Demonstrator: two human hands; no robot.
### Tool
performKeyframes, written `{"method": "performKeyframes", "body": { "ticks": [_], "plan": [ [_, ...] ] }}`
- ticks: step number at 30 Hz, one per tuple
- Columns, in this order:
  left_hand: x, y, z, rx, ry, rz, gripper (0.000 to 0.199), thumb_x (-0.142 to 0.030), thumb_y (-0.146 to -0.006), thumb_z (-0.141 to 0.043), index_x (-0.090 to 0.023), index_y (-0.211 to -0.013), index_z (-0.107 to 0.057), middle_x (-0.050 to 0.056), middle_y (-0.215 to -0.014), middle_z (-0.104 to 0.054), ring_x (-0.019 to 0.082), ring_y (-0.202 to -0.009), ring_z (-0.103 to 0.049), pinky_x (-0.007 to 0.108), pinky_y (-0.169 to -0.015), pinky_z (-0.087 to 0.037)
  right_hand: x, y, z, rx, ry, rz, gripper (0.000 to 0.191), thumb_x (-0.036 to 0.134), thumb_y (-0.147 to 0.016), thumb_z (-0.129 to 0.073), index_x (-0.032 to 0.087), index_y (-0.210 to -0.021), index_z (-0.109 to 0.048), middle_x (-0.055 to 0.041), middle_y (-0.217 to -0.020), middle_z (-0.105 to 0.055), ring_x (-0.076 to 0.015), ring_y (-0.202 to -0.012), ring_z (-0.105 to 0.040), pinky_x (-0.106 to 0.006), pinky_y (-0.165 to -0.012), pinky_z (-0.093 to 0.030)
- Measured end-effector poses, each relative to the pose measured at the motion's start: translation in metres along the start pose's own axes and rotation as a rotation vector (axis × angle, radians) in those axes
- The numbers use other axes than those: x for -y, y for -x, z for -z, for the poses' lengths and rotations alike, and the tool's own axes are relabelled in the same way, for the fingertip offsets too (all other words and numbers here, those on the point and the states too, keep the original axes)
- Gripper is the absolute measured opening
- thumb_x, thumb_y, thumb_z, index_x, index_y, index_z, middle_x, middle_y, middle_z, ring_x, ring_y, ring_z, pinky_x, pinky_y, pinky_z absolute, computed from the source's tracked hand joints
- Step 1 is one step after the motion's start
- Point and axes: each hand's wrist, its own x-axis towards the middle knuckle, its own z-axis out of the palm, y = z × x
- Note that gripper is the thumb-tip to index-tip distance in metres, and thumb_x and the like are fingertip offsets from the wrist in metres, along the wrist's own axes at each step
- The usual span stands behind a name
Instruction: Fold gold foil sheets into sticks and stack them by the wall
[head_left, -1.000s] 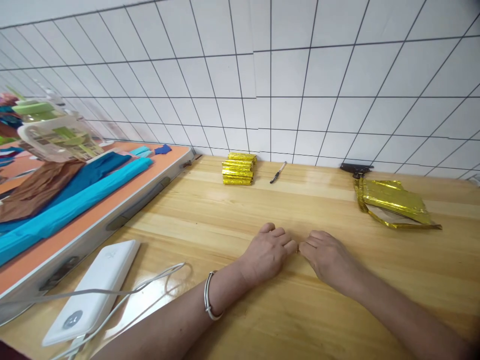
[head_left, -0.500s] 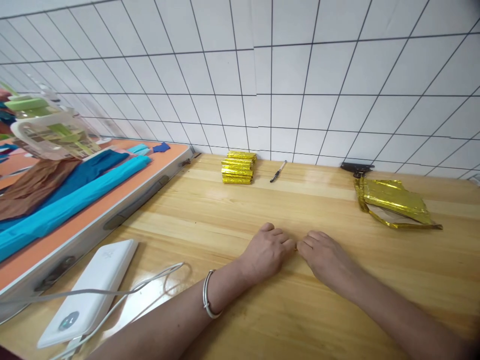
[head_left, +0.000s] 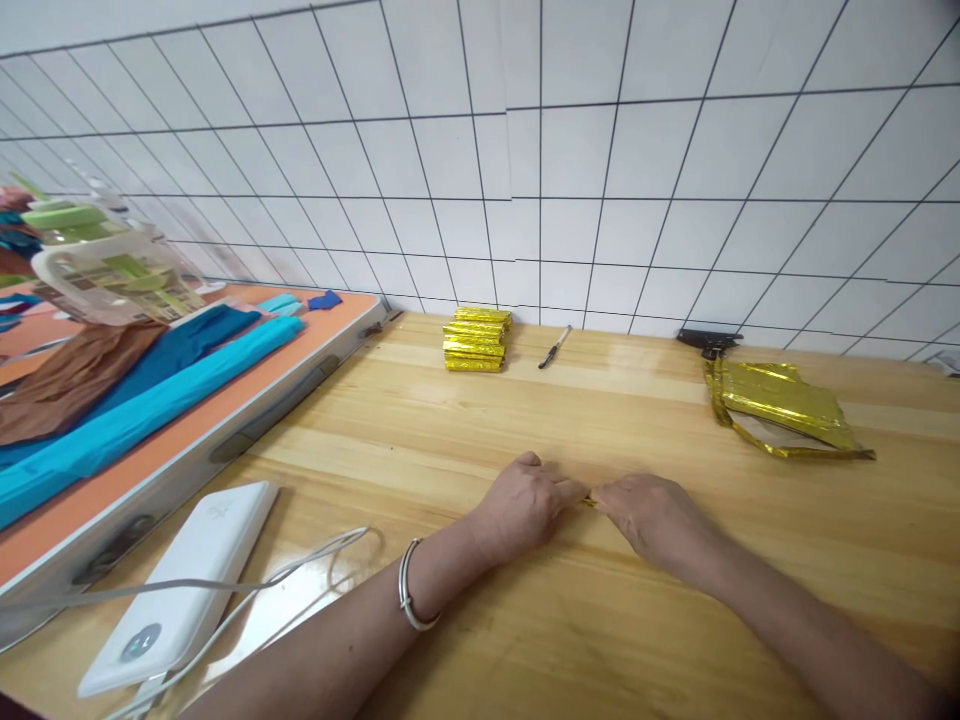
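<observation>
My left hand, with a silver bangle at the wrist, is closed low over the wooden table. Close beside it, my right hand is closed too. Between their fingertips shows a small bit of gold foil, gripped from both sides; the rest of it is hidden under the fingers. Beyond the hands, near the wall, lies a stack of folded gold foil strips. A larger piece of folded gold foil lies at the right, against a black clip.
A pen lies near the wall. At the lower left are a white power bank and its looped cable. The raised orange board on the left bears blue and brown fabric and a green-lidded jug.
My hands have drawn slightly apart, and more of the gold foil shows between them. The view has shifted a little.
</observation>
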Motion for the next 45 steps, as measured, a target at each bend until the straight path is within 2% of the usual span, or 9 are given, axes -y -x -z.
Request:
{"method": "performKeyframes", "body": {
  "ticks": [5, 10, 15, 18, 21, 29, 34, 39, 45],
  "plan": [
    [0.01, 0.005, 0.002, 0.013, 0.148, -0.05, 0.042, -0.005, -0.08, -0.044, -0.024, -0.117, -0.049, 0.002, -0.097, -0.063, 0.015, -0.089, -0.057, 0.027, -0.08, -0.037, -0.003, 0.003, -0.001, 0.007, -0.046, -0.003, 0.028, 0.02, -0.091, -0.035, 0.02, -0.096, -0.062, -0.0045, -0.084, -0.067, -0.0171, -0.078, -0.059, -0.028, -0.071, -0.042],
    [0.014, 0.01, 0.012, 0.034, 0.259, -0.066, 0.047, -0.006, -0.083, -0.042, -0.025, -0.125, -0.045, 0.002, -0.094, -0.063, 0.013, -0.083, -0.057, 0.024, -0.077, -0.04, -0.009, 0.004, -0.003, 0.006, -0.113, -0.004, 0.029, 0.02, -0.091, -0.033, 0.021, -0.101, -0.061, -0.005, -0.093, -0.067, -0.0168, -0.083, -0.059, -0.029, -0.073, -0.043],
    [0.019, 0.011, 0.011, -0.013, 0.334, 0.02, 0.03, -0.011, -0.085, -0.044, -0.021, -0.111, -0.055, 0.001, -0.092, -0.064, 0.012, -0.081, -0.057, 0.021, -0.072, -0.042, -0.01, 0.006, 0.001, 0.009, -0.091, -0.091, 0.026, 0.027, -0.092, -0.035, 0.021, -0.085, -0.059, -0.0021, -0.076, -0.064, -0.0149, -0.071, -0.057, -0.025, -0.062, -0.04],
    [0.02, 0.012, 0.01, -0.028, 0.396, 0.127, 0.016, -0.015, -0.086, -0.043, -0.017, -0.088, -0.059, 0.0, -0.078, -0.063, 0.01, -0.068, -0.055, 0.018, -0.063, -0.04, -0.013, 0.006, 0.002, 0.026, -0.063, -0.145, 0.031, 0.034, -0.092, -0.035, 0.02, -0.07, -0.053, 0.0, -0.065, -0.058, -0.014, -0.062, -0.053, -0.025, -0.057, -0.036],
    [0.021, 0.012, 0.01, -0.034, 0.463, 0.188, 0.02, -0.019, -0.088, -0.043, -0.016, -0.074, -0.058, -0.003, -0.065, -0.059, 0.008, -0.059, -0.052, 0.017, -0.059, -0.038, -0.017, 0.007, 0.002, 0.02, -0.096, -0.137, 0.033, 0.035, -0.093, -0.033, 0.02, -0.069, -0.05, -0.0002, -0.065, -0.056, -0.0144, -0.062, -0.052, -0.025, -0.058, -0.035],
    [0.032, 0.012, -0.001, -0.198, 0.559, 0.372, 0.017, -0.027, -0.086, -0.049, -0.016, -0.077, -0.06, -0.002, -0.065, -0.059, 0.009, -0.06, -0.053, 0.018, -0.058, -0.038, -0.029, 0.007, 0.001, 0.025, -0.32, -0.236, 0.03, 0.038, -0.093, -0.03, 0.022, -0.076, -0.049, -0.0003, -0.068, -0.056, -0.0146, -0.062, -0.051, -0.025, -0.056, -0.036],
    [0.039, 0.013, -0.007, -0.245, 0.386, 0.37, 0.018, -0.032, -0.084, -0.053, -0.017, -0.076, -0.057, -0.001, -0.068, -0.059, 0.011, -0.064, -0.053, 0.02, -0.058, -0.036, -0.034, 0.01, -0.003, -0.03, -0.123, -0.292, 0.033, 0.042, -0.091, -0.033, 0.021, -0.07, -0.047, 0.0009, -0.062, -0.054, -0.0143, -0.058, -0.05, -0.025, -0.054, -0.033],
    [0.043, 0.013, -0.004, -0.199, 0.034, 0.227, 0.022, -0.033, -0.088, -0.047, -0.017, -0.073, -0.051, 0.001, -0.07, -0.057, 0.014, -0.067, -0.052, 0.024, -0.064, -0.035, -0.036, 0.012, -0.004, -0.072, 0.092, -0.166, 0.034, 0.041, -0.092, -0.034, 0.021, -0.07, -0.05, -0.0016, -0.067, -0.058, -0.0159, -0.064, -0.053, -0.026, -0.057, -0.033],
    [0.046, 0.013, 0.002, -0.122, -0.083, 0.053, 0.017, -0.026, -0.089, -0.043, -0.017, -0.075, -0.048, 0.002, -0.074, -0.055, 0.015, -0.073, -0.051, 0.026, -0.068, -0.035, -0.04, 0.012, -0.002, -0.091, 0.102, -0.005, 0.034, 0.039, -0.091, -0.038, 0.02, -0.067, -0.053, -0.0018, -0.063, -0.058, -0.016, -0.064, -0.05, -0.027, -0.059, -0.033]
  ]
}}
